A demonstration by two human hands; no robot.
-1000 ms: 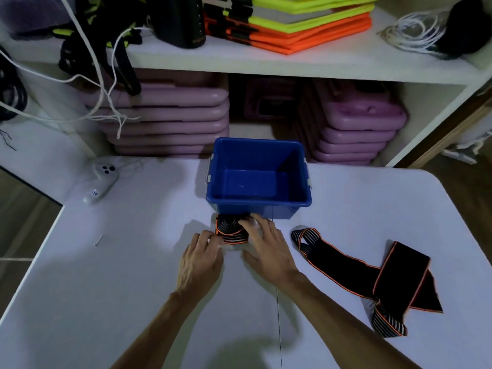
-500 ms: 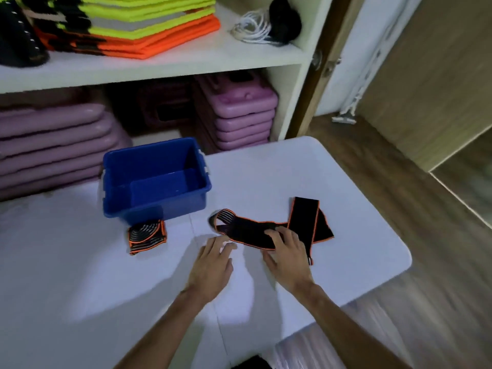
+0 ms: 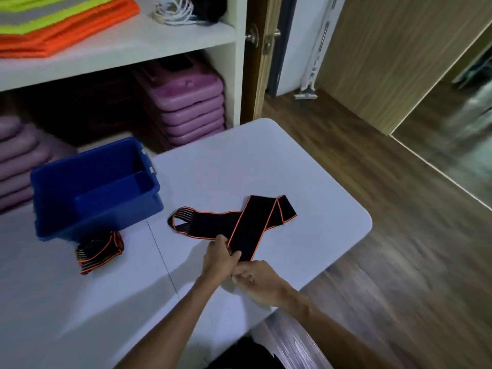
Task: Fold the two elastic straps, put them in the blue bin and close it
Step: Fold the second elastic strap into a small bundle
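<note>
A folded black strap with orange edging lies on the white table, touching the front of the open blue bin. The bin looks empty and no lid is in view. A second black and orange strap lies unfolded to the bin's right, crossed over itself, its looped end pointing toward the bin. My left hand pinches the strap's near end. My right hand sits just behind it, fingers curled at the same end.
Behind the table stands a white shelf with stacked purple cases, folded orange and yellow vests and a coil of white cord. The table's right edge drops to a wooden floor. A door is beyond.
My hands left the folded strap by the bin and moved right to the unfolded strap. Both now grip its near end, which has lifted off the table. The view swung right.
</note>
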